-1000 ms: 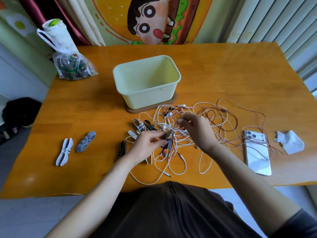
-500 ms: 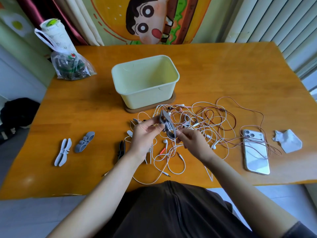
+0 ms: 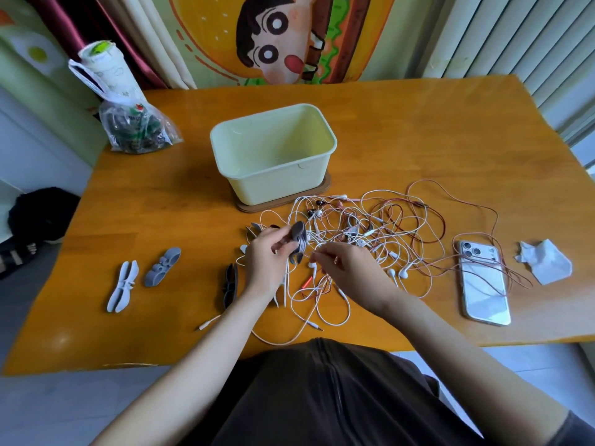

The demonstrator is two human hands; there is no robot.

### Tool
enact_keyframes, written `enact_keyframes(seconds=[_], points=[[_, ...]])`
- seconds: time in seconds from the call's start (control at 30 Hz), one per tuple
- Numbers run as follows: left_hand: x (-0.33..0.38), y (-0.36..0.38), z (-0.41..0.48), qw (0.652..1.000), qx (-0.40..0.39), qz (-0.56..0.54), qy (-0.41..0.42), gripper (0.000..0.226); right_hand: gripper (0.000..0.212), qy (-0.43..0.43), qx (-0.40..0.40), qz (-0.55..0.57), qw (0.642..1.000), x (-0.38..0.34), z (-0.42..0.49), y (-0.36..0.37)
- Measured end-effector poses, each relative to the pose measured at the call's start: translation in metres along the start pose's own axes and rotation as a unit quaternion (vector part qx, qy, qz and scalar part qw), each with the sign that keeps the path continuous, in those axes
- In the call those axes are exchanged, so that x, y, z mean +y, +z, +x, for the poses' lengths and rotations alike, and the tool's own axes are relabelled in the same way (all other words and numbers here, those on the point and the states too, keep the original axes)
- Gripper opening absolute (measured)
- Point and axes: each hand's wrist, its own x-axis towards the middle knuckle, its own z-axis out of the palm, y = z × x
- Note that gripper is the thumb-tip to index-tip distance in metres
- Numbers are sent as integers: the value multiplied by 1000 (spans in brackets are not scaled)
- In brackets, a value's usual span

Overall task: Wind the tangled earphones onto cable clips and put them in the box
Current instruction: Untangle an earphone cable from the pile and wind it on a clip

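Above the tangled earphones (image 3: 363, 235), the left hand (image 3: 265, 263) grips a grey cable clip (image 3: 297, 241); the right hand (image 3: 349, 273) pinches a white cable (image 3: 311, 251).

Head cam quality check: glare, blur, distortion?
Head view: wide-angle bend bows the table edges; pale window glare on its far right corner; clip in the left hand looks slightly soft; earphones and box read sharp.

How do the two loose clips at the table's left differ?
Colour: the pale clip is whitish-blue, the grey clip mid grey. Place: the pale clip lies left of the grey clip, nearer the table's near edge. Both lie flat, untouched, with no cable wound on.
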Motion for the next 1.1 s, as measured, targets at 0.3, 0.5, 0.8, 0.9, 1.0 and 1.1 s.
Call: enact_keyframes(seconds=[0.3, 0.5, 0.8, 0.9, 1.0, 1.1], points=[[-15, -6, -13, 991, -116, 69, -3, 37, 24, 34, 26, -24, 999, 1, 25, -40], [-10, -7, -16, 978, -204, 43, 18, 36, 25, 129, 51, 60, 989, 12, 30, -38], [20, -10, -14, 953, -208, -220, -18, 40, 27, 305, 50, 257, 916, 33, 14, -28], [24, -6, -12, 941, -168, -287, -59, 36, 27, 336, 19, 287, 897, 37, 5, -16], [22, -3, -12, 924, -134, -338, -114, 27, 26, 328, -20, 296, 897, 34, -2, -8], [20, 0, -13, 901, -106, -386, -166, 23, 28, 310, -46, 310, 898, 25, -6, -2]])
